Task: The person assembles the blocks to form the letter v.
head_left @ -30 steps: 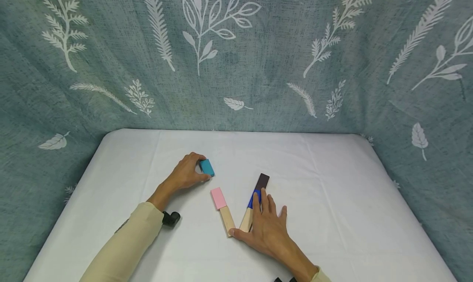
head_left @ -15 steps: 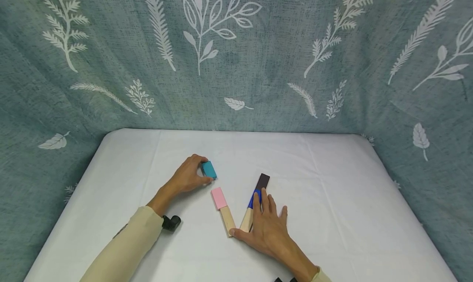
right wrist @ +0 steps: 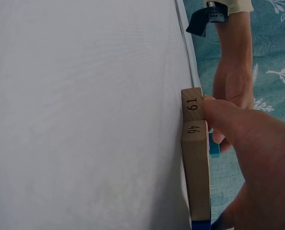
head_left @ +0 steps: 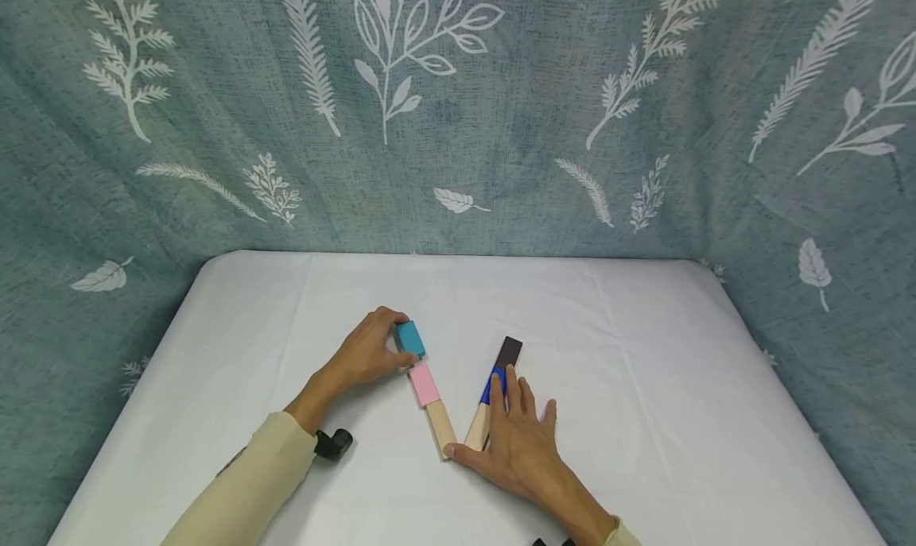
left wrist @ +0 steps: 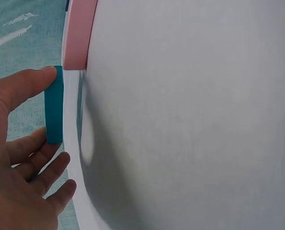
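Observation:
My left hand (head_left: 367,350) pinches a teal block (head_left: 410,338) between thumb and fingers, just beyond the far end of a pink block (head_left: 425,385). In the left wrist view a small gap shows between the teal block (left wrist: 54,112) and the pink one (left wrist: 78,40). A plain wooden block (head_left: 440,429) continues the pink one nearer me. My right hand (head_left: 525,451) rests with fairly straight fingers over a second row: a plain wooden block (head_left: 476,427), a blue block (head_left: 487,392) and a dark brown block (head_left: 509,352). Its thumb touches the near end of the left row.
The two rows form a V on a white-covered table (head_left: 644,387). Printed numbers show on the ends of the wooden blocks (right wrist: 194,127). A green leaf-patterned cloth (head_left: 529,117) hangs behind the table. A black wrist camera (head_left: 333,444) sits on my left wrist.
My left hand has moved the teal block slightly right and toward me, closer to the pink block's far end. The right hand and both rows have stayed put.

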`<state>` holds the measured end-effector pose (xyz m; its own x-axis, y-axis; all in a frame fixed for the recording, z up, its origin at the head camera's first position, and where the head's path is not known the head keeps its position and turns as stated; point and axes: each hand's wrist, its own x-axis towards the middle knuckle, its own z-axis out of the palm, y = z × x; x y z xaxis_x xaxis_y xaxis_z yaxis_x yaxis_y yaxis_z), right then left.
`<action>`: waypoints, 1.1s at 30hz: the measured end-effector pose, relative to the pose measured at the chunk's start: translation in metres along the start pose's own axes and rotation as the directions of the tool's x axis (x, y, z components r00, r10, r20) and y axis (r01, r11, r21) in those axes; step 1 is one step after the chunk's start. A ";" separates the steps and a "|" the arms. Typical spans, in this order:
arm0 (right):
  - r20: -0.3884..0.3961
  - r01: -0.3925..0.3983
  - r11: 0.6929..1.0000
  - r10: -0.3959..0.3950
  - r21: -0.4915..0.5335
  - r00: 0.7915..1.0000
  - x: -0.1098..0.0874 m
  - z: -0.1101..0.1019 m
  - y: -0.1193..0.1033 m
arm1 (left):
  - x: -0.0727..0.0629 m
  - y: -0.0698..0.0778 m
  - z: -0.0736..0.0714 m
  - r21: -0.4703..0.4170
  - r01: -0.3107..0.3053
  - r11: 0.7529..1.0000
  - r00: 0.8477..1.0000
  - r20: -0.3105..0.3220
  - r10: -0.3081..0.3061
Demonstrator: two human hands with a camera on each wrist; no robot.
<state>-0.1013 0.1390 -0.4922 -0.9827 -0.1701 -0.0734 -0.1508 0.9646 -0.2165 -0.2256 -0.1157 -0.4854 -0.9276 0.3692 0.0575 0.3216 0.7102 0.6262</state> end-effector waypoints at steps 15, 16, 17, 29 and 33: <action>0.010 -0.004 1.000 0.004 0.007 1.000 0.001 0.000 0.000 | -0.009 0.011 -0.001 0.030 -0.009 0.999 1.000 -0.011 0.009; 0.009 -0.003 1.000 0.003 0.008 1.000 0.001 0.000 -0.001 | -0.010 0.011 -0.001 0.030 -0.009 0.999 1.000 -0.011 0.009; 0.009 -0.003 1.000 0.003 0.009 1.000 0.001 0.000 -0.001 | -0.011 0.011 0.000 0.029 -0.008 1.000 1.000 -0.011 0.008; -0.005 0.000 1.000 0.000 0.000 1.000 0.001 -0.001 -0.001 | -0.014 0.008 0.003 0.018 -0.015 1.000 1.000 -0.026 0.016; -0.003 0.000 1.000 0.000 0.007 1.000 0.001 -0.001 -0.001 | -0.013 0.005 0.005 0.017 -0.019 1.000 0.999 -0.027 0.020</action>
<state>-0.1018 0.1380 -0.4906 -0.9830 -0.1696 -0.0704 -0.1502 0.9631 -0.2232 -0.2112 -0.1134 -0.4868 -0.9258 0.3671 0.0904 0.3424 0.7129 0.6120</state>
